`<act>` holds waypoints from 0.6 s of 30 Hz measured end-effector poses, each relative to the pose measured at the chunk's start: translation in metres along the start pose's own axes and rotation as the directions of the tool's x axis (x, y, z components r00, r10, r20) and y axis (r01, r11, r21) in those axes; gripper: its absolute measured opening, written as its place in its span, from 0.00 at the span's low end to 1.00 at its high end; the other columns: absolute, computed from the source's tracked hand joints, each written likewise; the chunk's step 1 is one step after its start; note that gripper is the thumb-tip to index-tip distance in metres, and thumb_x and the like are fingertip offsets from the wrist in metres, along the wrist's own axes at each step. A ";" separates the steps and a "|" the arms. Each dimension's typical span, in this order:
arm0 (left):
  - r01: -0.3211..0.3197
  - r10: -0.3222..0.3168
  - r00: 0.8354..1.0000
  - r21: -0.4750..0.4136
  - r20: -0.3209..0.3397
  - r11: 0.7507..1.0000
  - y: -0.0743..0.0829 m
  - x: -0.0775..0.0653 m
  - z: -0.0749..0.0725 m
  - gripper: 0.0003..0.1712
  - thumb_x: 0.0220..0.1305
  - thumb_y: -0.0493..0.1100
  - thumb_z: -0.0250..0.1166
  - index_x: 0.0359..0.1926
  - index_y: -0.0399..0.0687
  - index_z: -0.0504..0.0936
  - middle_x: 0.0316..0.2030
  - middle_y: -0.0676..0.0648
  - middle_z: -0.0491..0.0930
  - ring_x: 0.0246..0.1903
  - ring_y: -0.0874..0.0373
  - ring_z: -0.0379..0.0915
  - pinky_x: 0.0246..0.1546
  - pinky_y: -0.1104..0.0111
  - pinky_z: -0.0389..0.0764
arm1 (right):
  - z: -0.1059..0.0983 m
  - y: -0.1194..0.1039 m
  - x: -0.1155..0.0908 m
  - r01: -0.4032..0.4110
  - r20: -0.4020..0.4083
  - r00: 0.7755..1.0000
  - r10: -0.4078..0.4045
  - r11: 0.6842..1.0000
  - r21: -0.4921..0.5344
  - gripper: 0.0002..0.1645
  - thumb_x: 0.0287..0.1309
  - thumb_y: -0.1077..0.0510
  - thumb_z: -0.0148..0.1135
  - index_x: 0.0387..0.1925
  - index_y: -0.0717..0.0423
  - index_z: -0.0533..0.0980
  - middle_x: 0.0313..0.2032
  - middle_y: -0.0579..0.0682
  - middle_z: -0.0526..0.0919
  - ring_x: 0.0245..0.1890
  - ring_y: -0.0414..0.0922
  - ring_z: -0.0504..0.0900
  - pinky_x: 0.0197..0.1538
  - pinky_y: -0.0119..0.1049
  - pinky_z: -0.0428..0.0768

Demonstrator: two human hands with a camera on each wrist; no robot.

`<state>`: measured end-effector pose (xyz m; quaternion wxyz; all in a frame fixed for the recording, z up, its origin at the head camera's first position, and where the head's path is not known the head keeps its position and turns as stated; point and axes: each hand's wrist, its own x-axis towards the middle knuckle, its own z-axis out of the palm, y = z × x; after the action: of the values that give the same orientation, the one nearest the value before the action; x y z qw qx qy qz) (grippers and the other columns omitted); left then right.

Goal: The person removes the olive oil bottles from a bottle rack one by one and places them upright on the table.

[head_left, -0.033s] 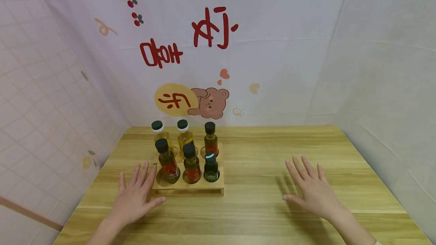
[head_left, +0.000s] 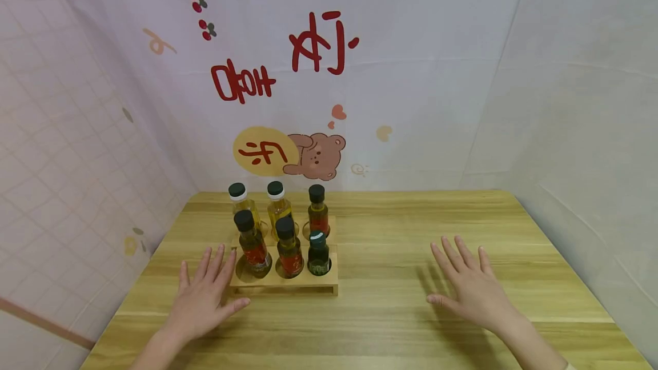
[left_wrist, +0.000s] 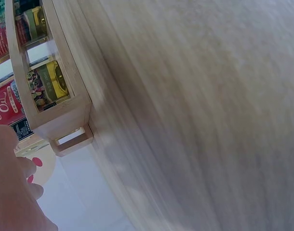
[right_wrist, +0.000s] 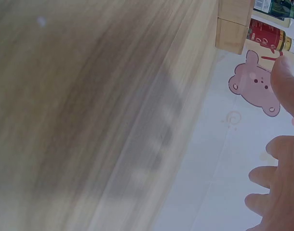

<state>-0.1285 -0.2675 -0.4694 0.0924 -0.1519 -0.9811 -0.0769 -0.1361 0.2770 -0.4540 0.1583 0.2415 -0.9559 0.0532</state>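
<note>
A wooden two-tier rack stands on the left half of the table, holding several bottles in round holes. In its front row are a tilted dark bottle with a red label, another red-labelled bottle and a short green-capped bottle. Behind them are two bottles of yellow oil, one of them the middle bottle, and a black-capped bottle. My left hand, fingers spread, is close by the rack's left side; contact is unclear. Holding nothing, my right hand hovers with spread fingers over the table's right side.
The wood-grain table ends at a white cloth backdrop printed with red characters and a bear. Cloth walls also rise at the left and right. Bare tabletop lies between the rack and my right hand.
</note>
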 end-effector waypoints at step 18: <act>0.006 -0.006 1.000 -0.014 -0.028 1.000 0.001 0.001 -0.001 0.55 0.60 0.70 0.63 0.77 0.44 0.55 0.75 0.34 0.46 0.74 0.35 0.38 0.63 0.31 0.28 | 0.005 -0.001 -0.001 0.033 -0.051 0.998 -0.032 0.999 0.023 0.64 0.49 0.32 0.71 0.78 0.52 0.51 0.73 0.62 0.57 0.76 0.56 0.41 0.71 0.63 0.32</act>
<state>-0.1288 -0.2667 -0.4682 0.1050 -0.1485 -0.9795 -0.0862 -0.1363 0.2762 -0.4586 0.1803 0.2574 -0.9469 0.0678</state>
